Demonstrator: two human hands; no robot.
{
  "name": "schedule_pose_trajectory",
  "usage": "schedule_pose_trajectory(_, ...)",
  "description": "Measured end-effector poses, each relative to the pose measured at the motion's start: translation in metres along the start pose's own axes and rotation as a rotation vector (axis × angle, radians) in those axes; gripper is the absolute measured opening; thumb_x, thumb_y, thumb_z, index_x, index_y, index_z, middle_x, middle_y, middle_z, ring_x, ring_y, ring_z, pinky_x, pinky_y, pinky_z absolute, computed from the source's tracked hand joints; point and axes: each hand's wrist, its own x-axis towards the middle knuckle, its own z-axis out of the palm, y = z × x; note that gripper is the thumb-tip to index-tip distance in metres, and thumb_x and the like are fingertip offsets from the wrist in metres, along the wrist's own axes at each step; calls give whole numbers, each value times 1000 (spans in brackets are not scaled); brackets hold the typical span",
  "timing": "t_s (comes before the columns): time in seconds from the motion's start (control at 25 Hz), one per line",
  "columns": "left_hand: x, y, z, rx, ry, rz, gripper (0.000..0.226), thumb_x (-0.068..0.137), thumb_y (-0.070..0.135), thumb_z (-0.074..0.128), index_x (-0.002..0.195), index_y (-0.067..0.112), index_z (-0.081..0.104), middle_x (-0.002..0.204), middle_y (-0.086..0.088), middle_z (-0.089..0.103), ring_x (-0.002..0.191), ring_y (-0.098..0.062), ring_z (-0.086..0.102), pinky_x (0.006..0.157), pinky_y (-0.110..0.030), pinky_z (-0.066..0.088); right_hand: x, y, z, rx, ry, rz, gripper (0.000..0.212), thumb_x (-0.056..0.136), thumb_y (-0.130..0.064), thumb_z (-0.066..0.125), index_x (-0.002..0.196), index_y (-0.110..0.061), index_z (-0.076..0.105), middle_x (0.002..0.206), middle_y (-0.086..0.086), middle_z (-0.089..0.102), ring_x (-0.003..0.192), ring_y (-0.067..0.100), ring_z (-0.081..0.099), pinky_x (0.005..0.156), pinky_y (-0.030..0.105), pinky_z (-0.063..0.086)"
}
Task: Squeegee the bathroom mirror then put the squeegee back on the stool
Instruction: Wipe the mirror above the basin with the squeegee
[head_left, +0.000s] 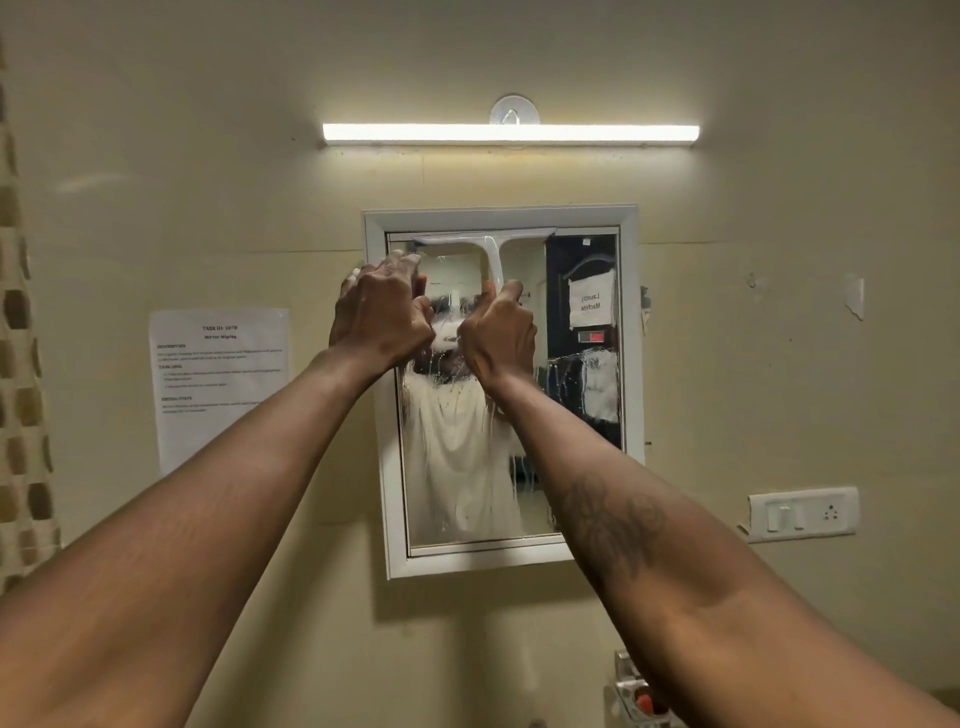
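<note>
So, our right hand (497, 332) is wrapped around the lower end of the squeegee's handle, thumb pointing up along it, a proper closed grasp. The squeegee (491, 247) is white and T-shaped, and its blade lies flat across the very top of the mirror (457, 499), just under the upper edge of the white frame (385, 499), with the handle hanging straight down from the middle.

Our left hand (382, 314) is up beside it at the mirror's left edge, fingers curled, knuckles toward us. The fingertips reach near the left end of the blade, but we honestly can't tell whether they're gripping it or just resting there. Both forearms stretch up from the bottom corners.

The glass below the blade is streaked with white foam and drips, thickest around the middle and the right side (a sign shows reversed in the reflection).

Above the mirror a lit tube light (509, 133) runs along the wall. A printed paper sheet (218, 384) is stuck to the left of the mirror, and a white switch plate (802, 514) sits to the lower right.
</note>
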Motion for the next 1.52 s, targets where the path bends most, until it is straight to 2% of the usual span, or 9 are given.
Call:
schedule_pose_trajectory(0.08, 2, -8, 2, 9, 6, 2, 61, 90, 19, 62, 149, 11, 49, 152, -11, 52, 137, -36, 50, 120, -49, 34, -2, -1, 6, -8, 1, 0, 23, 111, -32, 34, 107, -13, 46, 68, 1, 60, 52, 15, 60, 43, 27, 41)
schedule_pose_trajectory(0.2, 2, -21, 8, 13, -16, 2, 61, 91, 22, 61, 149, 10, 48, 152, -12, 52, 139, -34, 49, 120, -49, 34, -11, 2, 14, -37, 11, 12, 26, 110, -33, 33, 110, -11, 46, 69, 2, 60, 53, 15, 59, 44, 25, 37)
schedule_pose_trajectory(0.48, 4, -31, 17, -2, -23, 13, 61, 93, 23, 62, 151, 10, 47, 154, -13, 50, 145, -32, 43, 123, -47, 30, -13, -3, 24, -44, -7, 42, 25, 110, -33, 32, 111, -11, 43, 76, 8, 62, 60, 24, 62, 51, 37, 50)
schedule_pose_trajectory(0.64, 6, -37, 17, -12, 9, 23, 59, 91, 21, 64, 147, 9, 50, 149, -13, 56, 139, -34, 50, 120, -47, 35, -11, -3, 26, -43, -19, 45, 22, 110, -29, 32, 110, -10, 42, 77, 9, 63, 60, 25, 62, 51, 39, 51)
schedule_pose_trajectory(0.8, 3, -42, 23, 0, 18, 23, 48, 90, 21, 63, 136, 9, 58, 132, -13, 65, 124, -37, 59, 113, -47, 41, -12, -6, 31, -66, -3, 94, 22, 110, -30, 32, 110, -9, 41, 79, 10, 62, 61, 25, 61, 50, 36, 44)
schedule_pose_trajectory(1.04, -13, -40, 39, -57, 16, 33, 31, 89, 17, 61, 119, 12, 61, 122, -8, 67, 117, -33, 61, 108, -49, 46, -17, -5, 34, -81, -23, 135, 28, 109, -36, 31, 112, -10, 41, 84, 11, 60, 66, 26, 60, 52, 32, 37)
schedule_pose_trajectory(1.24, -23, -38, 40, -63, 28, 24, 35, 89, 17, 60, 124, 13, 62, 127, -9, 66, 121, -34, 60, 108, -49, 46, -51, 6, 33, -92, -48, 143, 23, 109, -38, 33, 105, -16, 37, 71, -2, 48, 54, 13, 45, 46, 28, 25)
schedule_pose_trajectory(1.32, -26, -39, 38, -47, 16, 5, 40, 89, 20, 60, 129, 12, 60, 131, -9, 65, 124, -34, 59, 110, -49, 45, -72, 13, 33, -93, -62, 153, 24, 108, -41, 32, 104, -18, 36, 70, -3, 46, 56, 17, 46, 50, 32, 31)
schedule_pose_trajectory(1.52, -38, -43, 35, -21, -12, -32, 47, 91, 20, 59, 137, 10, 59, 139, -10, 63, 130, -33, 57, 114, -48, 43, -107, 26, 28, -150, -133, 172, 20, 106, -41, 36, 102, -23, 27, 82, 11, 59, 75, 37, 63, 63, 47, 51)
